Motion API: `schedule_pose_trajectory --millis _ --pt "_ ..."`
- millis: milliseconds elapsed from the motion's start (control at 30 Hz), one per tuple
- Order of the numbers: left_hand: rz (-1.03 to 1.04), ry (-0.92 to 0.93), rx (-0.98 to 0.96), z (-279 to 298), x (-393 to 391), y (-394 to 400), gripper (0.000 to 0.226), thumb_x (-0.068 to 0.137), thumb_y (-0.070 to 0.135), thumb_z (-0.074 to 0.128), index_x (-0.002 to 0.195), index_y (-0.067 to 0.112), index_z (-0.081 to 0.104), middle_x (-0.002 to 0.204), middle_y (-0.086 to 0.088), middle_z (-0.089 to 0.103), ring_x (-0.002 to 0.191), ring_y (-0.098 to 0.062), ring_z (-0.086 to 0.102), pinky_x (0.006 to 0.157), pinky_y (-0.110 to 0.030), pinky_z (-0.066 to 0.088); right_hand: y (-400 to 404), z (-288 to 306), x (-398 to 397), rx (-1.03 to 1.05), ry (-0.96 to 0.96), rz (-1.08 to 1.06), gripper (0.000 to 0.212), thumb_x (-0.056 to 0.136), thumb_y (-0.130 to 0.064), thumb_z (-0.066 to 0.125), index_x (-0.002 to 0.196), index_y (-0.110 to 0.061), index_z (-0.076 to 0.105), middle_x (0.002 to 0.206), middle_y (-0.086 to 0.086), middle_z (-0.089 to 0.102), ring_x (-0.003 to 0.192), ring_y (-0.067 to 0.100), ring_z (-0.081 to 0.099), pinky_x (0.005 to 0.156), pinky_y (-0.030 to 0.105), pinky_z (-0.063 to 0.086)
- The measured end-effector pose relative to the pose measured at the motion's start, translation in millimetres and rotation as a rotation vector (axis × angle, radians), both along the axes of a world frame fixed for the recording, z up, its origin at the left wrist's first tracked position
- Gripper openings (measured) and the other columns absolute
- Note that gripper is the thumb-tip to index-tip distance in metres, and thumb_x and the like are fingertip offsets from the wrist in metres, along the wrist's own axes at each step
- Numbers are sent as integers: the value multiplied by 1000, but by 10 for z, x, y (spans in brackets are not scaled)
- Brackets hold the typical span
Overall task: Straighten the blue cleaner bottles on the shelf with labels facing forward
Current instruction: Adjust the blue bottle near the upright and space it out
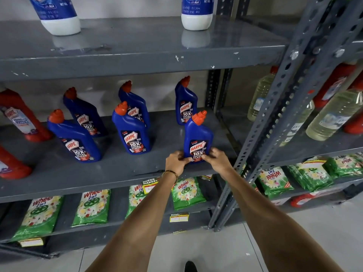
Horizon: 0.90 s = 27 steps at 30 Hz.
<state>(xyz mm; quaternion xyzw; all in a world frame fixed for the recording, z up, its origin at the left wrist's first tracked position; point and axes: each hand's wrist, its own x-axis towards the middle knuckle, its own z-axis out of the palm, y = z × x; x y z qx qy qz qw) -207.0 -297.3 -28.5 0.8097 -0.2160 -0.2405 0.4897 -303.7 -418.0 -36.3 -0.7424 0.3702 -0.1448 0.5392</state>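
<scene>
Several blue cleaner bottles with orange caps stand on the middle grey shelf (59,173). The front right bottle (198,137) stands upright near the shelf's front edge, its label facing me. My left hand (176,161) grips its base from the left and my right hand (217,160) from the right. A front middle bottle (132,132) and a front left bottle (73,139) also show their labels. Behind them stand three more (84,112) (135,103) (185,103), partly hidden by the front row.
Red cleaner bottles (21,116) stand at the shelf's left end. White bottles (196,14) sit on the shelf above, green detergent packs (92,209) below. A grey slotted upright (279,107) divides off the right bay, which holds bottles of clear liquid (334,114).
</scene>
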Motion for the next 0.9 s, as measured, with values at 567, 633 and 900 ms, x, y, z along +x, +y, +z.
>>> schedule_pose_trajectory --millis 567,633,900 --pt "-49 18 3 2 -39 113 46 77 17 72 117 0 57 118 -18 66 110 -30 62 98 -38 49 76 -28 -70 -26 87 -94 42 80 -14 69 118 0 57 120 17 66 113 29 61 96 37 47" --pt "-41 31 11 -1 -18 195 52 80 19 70 125 0 52 125 -16 62 116 -28 58 100 -36 46 144 -18 -89 -47 120 -163 55 81 -17 68 130 0 49 130 16 60 120 29 56 98 37 43" --pt "-6 40 27 -13 471 1062 53 83 25 66 128 2 50 128 -15 60 118 -25 56 102 -33 42 907 -13 97 -124 92 -470 30 82 -18 63 105 1 64 108 22 69 104 37 63 88 41 47"
